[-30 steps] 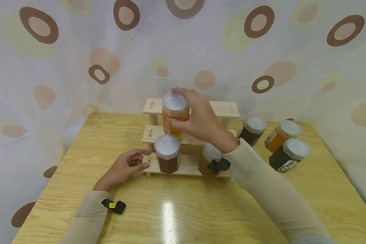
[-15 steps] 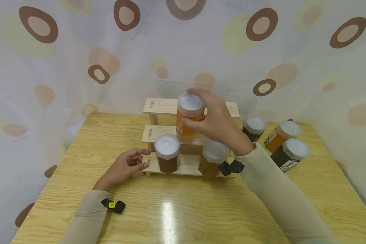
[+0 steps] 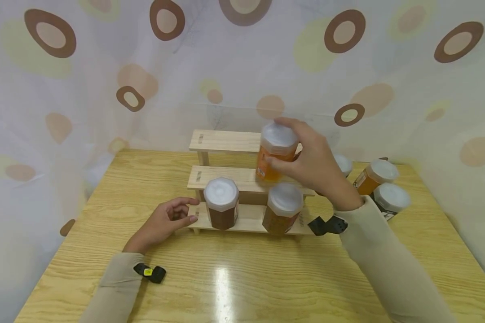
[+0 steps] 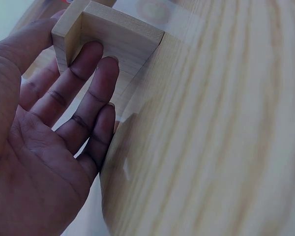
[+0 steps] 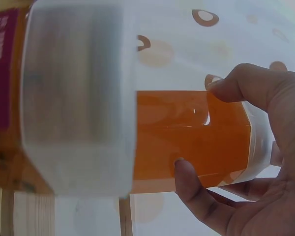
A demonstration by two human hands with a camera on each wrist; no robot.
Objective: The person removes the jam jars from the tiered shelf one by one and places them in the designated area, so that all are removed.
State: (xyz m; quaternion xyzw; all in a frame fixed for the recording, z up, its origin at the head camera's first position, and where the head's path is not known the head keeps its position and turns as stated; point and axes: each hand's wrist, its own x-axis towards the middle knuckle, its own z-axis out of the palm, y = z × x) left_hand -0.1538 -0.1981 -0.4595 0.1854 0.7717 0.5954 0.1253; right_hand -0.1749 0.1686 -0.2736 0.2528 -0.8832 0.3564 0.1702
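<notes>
My right hand [image 3: 315,161] holds a jar with orange contents and a whitish, many-sided lid [image 3: 276,152], thumb and fingers on opposite sides. The jar is upright at the right part of the rack's middle shelf [image 3: 226,178]; whether its base touches the wood I cannot tell. In the right wrist view, the orange jar [image 5: 187,137] is partly hidden by a nearer lidded jar [image 5: 78,98]. My left hand [image 3: 161,224], fingers loosely bent, touches the left end of the wooden rack's bottom shelf [image 4: 123,29].
On the bottom shelf stand a dark brown jar [image 3: 222,206] and an amber-brown jar [image 3: 283,208]. At right on the table [image 3: 242,278] are an orange jar [image 3: 377,175] and two dark jars, partly hidden by my right arm. A patterned cloth [image 3: 242,67] hangs behind.
My right hand has carried the orange jar rightward along the middle shelf, from its left part to its right part. The amber-brown jar below is now uncovered. My left hand stays put.
</notes>
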